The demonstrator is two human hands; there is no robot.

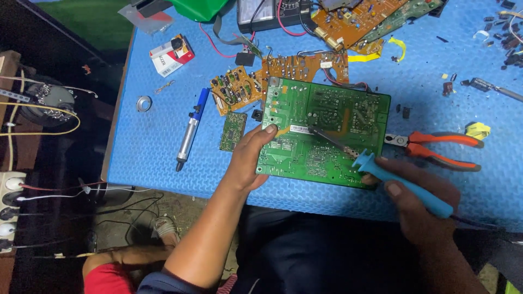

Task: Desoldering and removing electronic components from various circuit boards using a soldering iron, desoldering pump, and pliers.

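The right hand (422,204) wraps the blue soldering iron (403,182), its tip just beyond the fingers on the green circuit board (327,133). The left hand (248,158) pinches the board's near-left edge; steadying it there should keep the tip on its joint. Pliers (436,149) lie right of the board.

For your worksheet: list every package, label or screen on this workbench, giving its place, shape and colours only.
Small red-and-white cardboard box: upper left of the blue mat, rectangular, lying flat.
Narrow white sticker label: on the green circuit board, beside the left hand thumb.
Meter display: top edge, pale rectangular face, dark casing.
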